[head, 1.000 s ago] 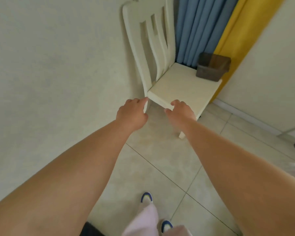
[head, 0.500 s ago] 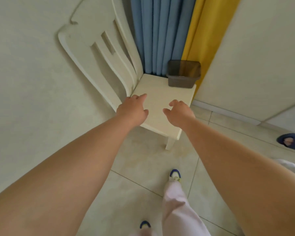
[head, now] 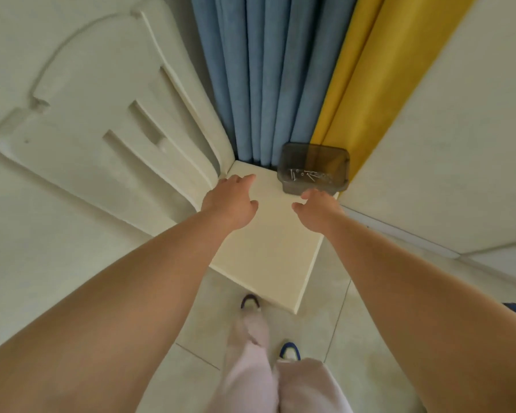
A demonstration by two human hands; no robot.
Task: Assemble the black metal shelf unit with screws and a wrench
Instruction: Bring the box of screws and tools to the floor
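Note:
A dark see-through plastic box (head: pixel 313 166) with several small screws (head: pixel 309 175) in it stands at the far right corner of a cream chair seat (head: pixel 268 248). My right hand (head: pixel 318 211) hovers just in front of the box, fingers loosely curled and holding nothing. My left hand (head: pixel 231 201) reaches over the seat near the chair back, fingers extended and relaxed, holding nothing. No black shelf parts or wrench are in view.
The cream chair back (head: pixel 108 138) leans against the wall on the left. Blue curtains (head: pixel 259 76) and a yellow curtain (head: pixel 367 76) hang behind the chair. A white wall panel (head: pixel 447 150) rises on the right. My legs and shoes (head: pixel 289 351) stand on the tiled floor.
I have stepped closer to the chair, so it now fills the view. Both hands have moved forward over the seat, the right one reaching the front of the box.

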